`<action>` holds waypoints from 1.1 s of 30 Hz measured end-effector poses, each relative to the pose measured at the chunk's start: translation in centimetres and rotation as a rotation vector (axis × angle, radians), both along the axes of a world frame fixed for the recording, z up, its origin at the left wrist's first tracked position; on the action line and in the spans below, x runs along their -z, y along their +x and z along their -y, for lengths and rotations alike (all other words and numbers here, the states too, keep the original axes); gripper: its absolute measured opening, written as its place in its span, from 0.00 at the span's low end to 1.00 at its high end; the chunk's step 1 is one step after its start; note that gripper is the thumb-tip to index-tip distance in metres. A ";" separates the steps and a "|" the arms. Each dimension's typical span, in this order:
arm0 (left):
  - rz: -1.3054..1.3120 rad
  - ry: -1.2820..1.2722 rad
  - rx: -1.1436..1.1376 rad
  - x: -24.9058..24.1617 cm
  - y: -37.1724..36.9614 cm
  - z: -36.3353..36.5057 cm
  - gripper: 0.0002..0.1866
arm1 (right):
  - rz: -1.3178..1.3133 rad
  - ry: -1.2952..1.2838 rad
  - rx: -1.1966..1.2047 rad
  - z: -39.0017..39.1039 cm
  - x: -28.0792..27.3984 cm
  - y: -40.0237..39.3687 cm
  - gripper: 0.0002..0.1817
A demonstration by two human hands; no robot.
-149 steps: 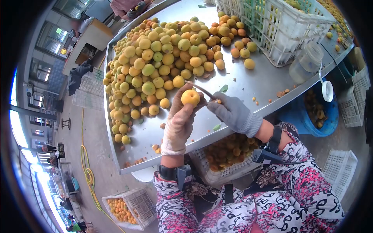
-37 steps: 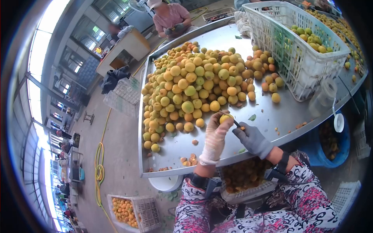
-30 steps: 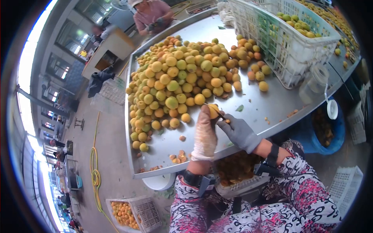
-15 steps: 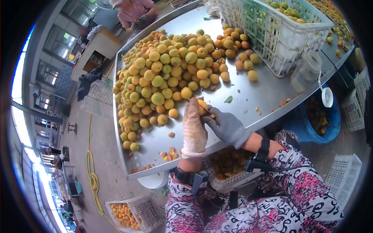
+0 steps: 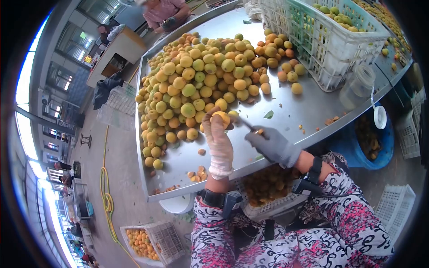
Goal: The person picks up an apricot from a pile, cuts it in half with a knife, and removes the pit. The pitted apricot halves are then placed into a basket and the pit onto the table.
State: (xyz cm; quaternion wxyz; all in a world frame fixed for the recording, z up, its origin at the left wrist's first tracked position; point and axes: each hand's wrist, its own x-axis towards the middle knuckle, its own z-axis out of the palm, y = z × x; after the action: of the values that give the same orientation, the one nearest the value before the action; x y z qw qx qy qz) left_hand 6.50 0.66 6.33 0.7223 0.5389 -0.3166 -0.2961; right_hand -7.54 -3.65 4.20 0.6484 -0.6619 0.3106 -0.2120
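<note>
My left hand [image 5: 219,145], in a pale knitted glove, is closed around a yellow-orange apricot [image 5: 222,118] above the metal table. The grey-gloved right hand [image 5: 273,145] grips a small knife [image 5: 246,123], its thin dark blade pointing toward the fruit. A small orange bit [image 5: 260,131] shows by the right thumb. Just beyond the left hand lies a big heap of apricots [image 5: 196,76], green to orange. Small cut pieces [image 5: 196,174] lie on the table left of my left wrist.
A white-green crate [image 5: 321,53] of fruit stands on the table's far right, beside a clear plastic jar [image 5: 357,87]. Below the edge are a crate [image 5: 268,203] of fruit by my lap and a blue tub [image 5: 380,156]. Across the table is another person [image 5: 165,15].
My right hand has drawn away from the left, to the right, baring the knife blade. The left hand still holds the apricot. The whole view has shifted slightly.
</note>
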 end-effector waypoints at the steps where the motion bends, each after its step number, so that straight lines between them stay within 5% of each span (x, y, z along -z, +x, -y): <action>1: 0.141 0.007 0.055 0.5 0.3 -0.4 0.17 | 0.049 0.148 0.072 0.4 -0.6 -0.3 0.17; 2: 0.229 -0.024 0.060 0.8 -0.4 -0.5 0.19 | 0.098 0.297 0.146 0.9 -1.2 -0.6 0.17; 4: 1.020 0.007 0.024 1.2 -1.2 -0.9 0.19 | 0.212 0.534 0.097 2.3 -0.6 -1.1 0.20; 5: 1.079 0.242 0.255 -0.7 -1.7 -1.2 0.23 | 0.326 0.294 0.139 1.9 0.1 -0.1 0.19; 6: 1.276 0.116 0.138 0.5 -2.1 -1.3 0.24 | 0.435 0.052 0.181 1.5 0.7 0.6 0.19; 9: 1.265 0.188 0.223 0.3 -2.0 -1.1 0.25 | 0.445 0.299 0.090 1.5 0.6 0.2 0.25; 12: 0.941 0.028 0.167 1.2 -3.1 -1.0 0.23 | 0.385 0.565 0.188 1.0 -0.3 0.0 0.25; 14: 0.150 0.176 0.265 1.6 -3.8 -1.0 0.21 | 0.382 0.444 0.258 0.9 -0.4 0.1 0.25; 15: 0.226 0.046 0.166 2.2 -2.9 0.1 0.20 | 0.391 0.474 0.251 0.9 -0.6 -0.1 0.24; 16: -0.200 0.147 0.290 2.3 -2.2 -0.4 0.22 | 0.400 0.501 0.242 0.9 -1.0 -0.3 0.24; 18: -0.566 0.102 0.435 2.2 -1.2 -0.1 0.22 | 0.417 0.547 0.244 1.2 -2.2 -0.9 0.24; 22: -0.700 0.048 0.453 3.2 0.5 0.0 0.24 | 0.220 0.444 0.025 1.5 -1.3 -1.7 0.23; 24: -0.650 0.033 0.516 1.8 0.9 -0.6 0.24 | 0.220 -0.144 -0.213 1.0 -0.4 -0.8 0.24; 25: -0.724 0.018 0.522 2.0 0.9 -0.7 0.24 | -0.054 -0.147 -0.386 1.4 -0.4 -1.9 0.26; 28: -0.811 0.103 0.423 2.1 1.2 -0.9 0.25 | -0.148 -0.011 -0.336 1.5 -1.7 -2.3 0.24; 33: -0.734 0.235 0.477 3.3 -0.6 -0.7 0.19 | 0.424 0.376 0.126 3.2 -2.3 -2.3 0.15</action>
State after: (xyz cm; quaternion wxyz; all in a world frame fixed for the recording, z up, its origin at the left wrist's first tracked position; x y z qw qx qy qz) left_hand 5.88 1.32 2.98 0.6321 0.3887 -0.1192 -0.6597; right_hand -9.83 -6.88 6.47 0.7957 -0.4504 0.2423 -0.3243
